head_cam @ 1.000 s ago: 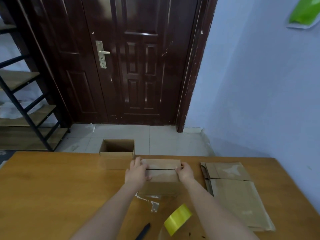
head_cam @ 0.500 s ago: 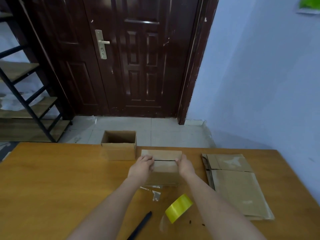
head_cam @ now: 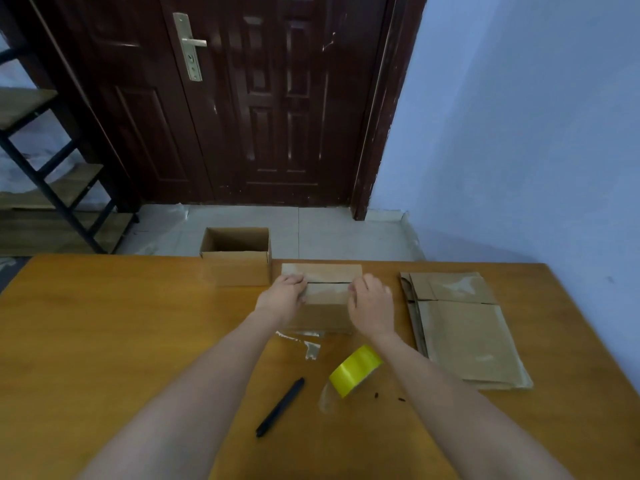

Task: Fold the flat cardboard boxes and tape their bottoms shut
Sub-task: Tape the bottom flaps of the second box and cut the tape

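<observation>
I'm seeing left hand (head_cam: 282, 296) and right hand (head_cam: 371, 308) gripping folded cardboard box (head_cam: 323, 299) ends; yellow tape roll (head_cam: 355, 370) lying just nearer than box.

A dark wooden door (head_cam: 242, 98) is set beside a pale blue wall (head_cam: 519, 133); tiled floor (head_cam: 329, 233), a black-framed shelf (head_cam: 52, 168) and an orange-brown tabletop (head_cam: 104, 341) are seen.

2 folded boxes (head_cam: 236, 263) (head_cam: 322, 296), 1 flat stack (head_cam: 464, 334), 1 tape roll (head_cam: 355, 370), 1 pen (head_cam: 280, 407).

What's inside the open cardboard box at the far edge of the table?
The open cardboard box shows only bare brown inner walls. Its near wall hides the bottom, so anything lying low inside cannot be seen.
</observation>
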